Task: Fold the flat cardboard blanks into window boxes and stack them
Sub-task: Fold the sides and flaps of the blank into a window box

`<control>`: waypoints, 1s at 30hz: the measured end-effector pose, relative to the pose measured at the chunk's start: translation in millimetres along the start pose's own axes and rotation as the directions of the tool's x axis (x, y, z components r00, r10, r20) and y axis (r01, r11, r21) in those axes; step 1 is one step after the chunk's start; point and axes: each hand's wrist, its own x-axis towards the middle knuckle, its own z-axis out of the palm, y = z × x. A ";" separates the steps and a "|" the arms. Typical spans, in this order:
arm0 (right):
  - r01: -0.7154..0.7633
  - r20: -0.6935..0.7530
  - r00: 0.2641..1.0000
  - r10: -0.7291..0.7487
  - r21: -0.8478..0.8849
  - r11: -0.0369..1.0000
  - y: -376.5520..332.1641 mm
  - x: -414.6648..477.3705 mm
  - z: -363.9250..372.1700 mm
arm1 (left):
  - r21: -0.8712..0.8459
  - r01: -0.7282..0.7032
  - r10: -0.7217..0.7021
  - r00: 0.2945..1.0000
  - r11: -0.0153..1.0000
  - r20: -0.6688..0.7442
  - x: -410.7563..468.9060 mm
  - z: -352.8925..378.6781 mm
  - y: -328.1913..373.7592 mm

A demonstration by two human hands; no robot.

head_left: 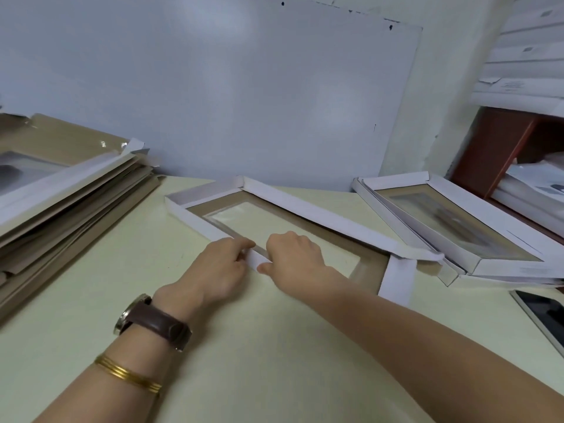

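A half-folded window box (305, 209) lies on the pale table in front of me, brown inside with a clear window and white side flaps. Its far and left walls stand up; one white flap (396, 279) at the right end still lies flat. My left hand (216, 267) and my right hand (296, 254) both pinch the near white side wall (256, 260), fingers curled over its top edge. A finished window box (488, 239) lies at the right. A pile of flat brown blanks (70, 190) sits at the left.
A large white board (244, 87) leans against the wall behind the box. A phone (543, 315) lies at the table's right edge. A brown shelf (503, 148) with papers stands at the right. A watch and bangles are on my left wrist.
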 end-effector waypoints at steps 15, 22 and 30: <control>-0.245 -0.050 0.969 0.242 -0.056 0.968 104.6 3.5 -30.8 | 0.124 0.119 -0.098 0.982 0.985 -0.164 -3.0 6.9 9.9; -0.518 0.105 0.843 0.528 -0.109 0.848 186.4 -9.1 -23.9 | 0.118 0.171 -0.158 0.981 0.978 -0.113 1.5 11.9 7.3; -0.516 0.099 0.853 0.512 0.017 0.856 194.7 -13.5 -23.9 | -0.070 0.157 -0.169 0.959 0.985 -0.225 7.5 13.4 3.2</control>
